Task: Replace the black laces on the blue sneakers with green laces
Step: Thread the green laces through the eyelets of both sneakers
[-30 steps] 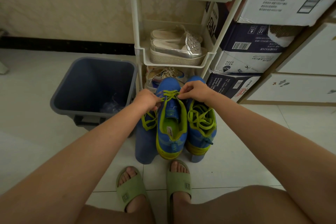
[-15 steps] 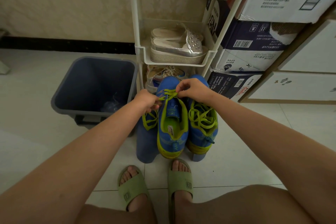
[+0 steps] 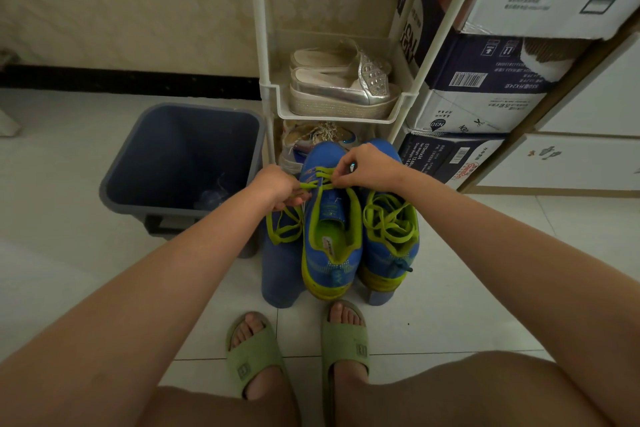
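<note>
- Two hands have barely shifted since a second ago: the left hand [image 3: 277, 189] and right hand [image 3: 367, 166] stay at the toe end of the sneaker [image 3: 330, 246], and only the view has drifted a little.
- The left hand pinches the green lace [image 3: 317, 182] at the shoe's nine o'clock with its fingers curled. The right hand pinches it at one o'clock, and the lace runs taut between them.
- Slack lace hangs in a loop under the left hand.
- This sneaker is blue with a lime collar, insole and sole. It is laced only near the toe.
- Touching it at three o'clock is the second sneaker [image 3: 391, 253], with green laces [image 3: 389, 218] lying loose over its opening. Both stand on a blue stool [image 3: 280, 274].
- At ten o'clock, the grey bin [image 3: 114, 184] holds something pale and crumpled; what it is, I cannot tell.
- At twelve o'clock, the rack [image 3: 266, 94] holds silver shoes [image 3: 343, 90] in its middle tray, with another pair below them, partly hidden.
- Boxes [image 3: 485, 87] are stacked at two o'clock.
</note>
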